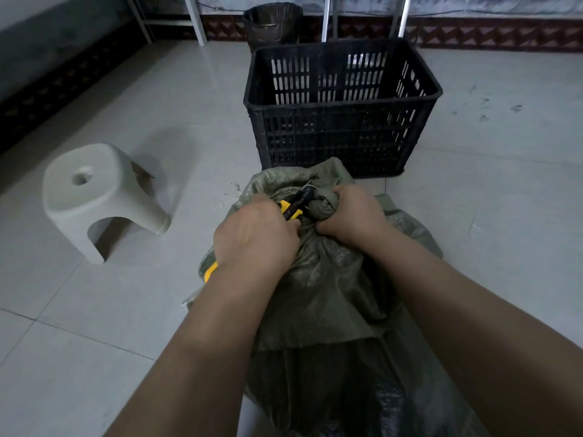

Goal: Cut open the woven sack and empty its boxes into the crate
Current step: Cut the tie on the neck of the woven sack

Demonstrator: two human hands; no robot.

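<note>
- Sack: the green woven sack (331,294) is standing on the tiled floor (504,190), low in the middle of the view, between the two forearms and just in front of the crate. Its top is gathered into a twisted bunch and its cloth is creased below.
- The bunched top is gripped by the right hand (353,216), whose fingers are clenched around the cloth.
- A cutting tool (291,209) with yellow handles and a dark head is held by the left hand (255,234), with the fingers curled around the handles. One yellow handle end is seen below the wrist.
- The dark head of the tool is placed at the bunched top, just beside the right hand (whether the blades are closed on something cannot be told).
- A thin white thread (310,184) is seen at the top of the bunch, near the tool head.
- The black slotted crate (334,137) is set upright on the floor behind the sack, its open side up; the sack top is seen against its near wall.
- A dark bucket (273,23) is placed behind the crate, near the wall.
- White metal legs (195,20) are seen beside the bucket.
- A pale plastic stool (94,197) is standing to the left, well apart from the sack.
</note>
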